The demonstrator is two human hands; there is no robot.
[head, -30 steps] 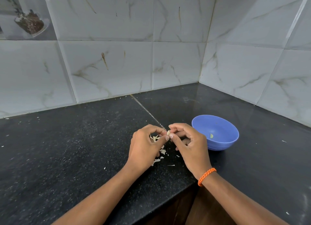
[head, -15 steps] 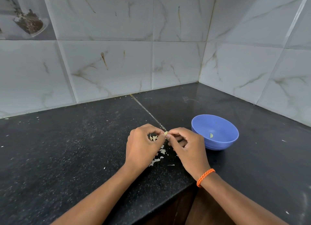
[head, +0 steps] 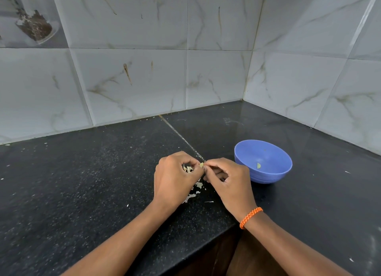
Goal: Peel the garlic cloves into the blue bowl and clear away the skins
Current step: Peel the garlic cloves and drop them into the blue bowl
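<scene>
A small pale garlic clove [head: 201, 164] is pinched between the fingertips of my left hand [head: 175, 178] and my right hand [head: 228, 183], just above the black counter. Papery white skin [head: 187, 169] sticks out of my left hand's curled fingers. More skin flakes [head: 194, 191] lie on the counter under and between my hands. The blue bowl [head: 268, 177] stands just right of my right hand, with one peeled clove [head: 258, 165] in its bottom.
The black granite counter [head: 82, 183] runs into a corner of marble-look wall tiles [head: 216, 75]. Its front edge [head: 216, 237] steps back below my right wrist, which wears an orange band [head: 250, 217]. Tiny white specks dot the counter.
Both hands have shifted slightly left and closed tighter together on the clove. The bowl and the skins on the counter have not moved.
</scene>
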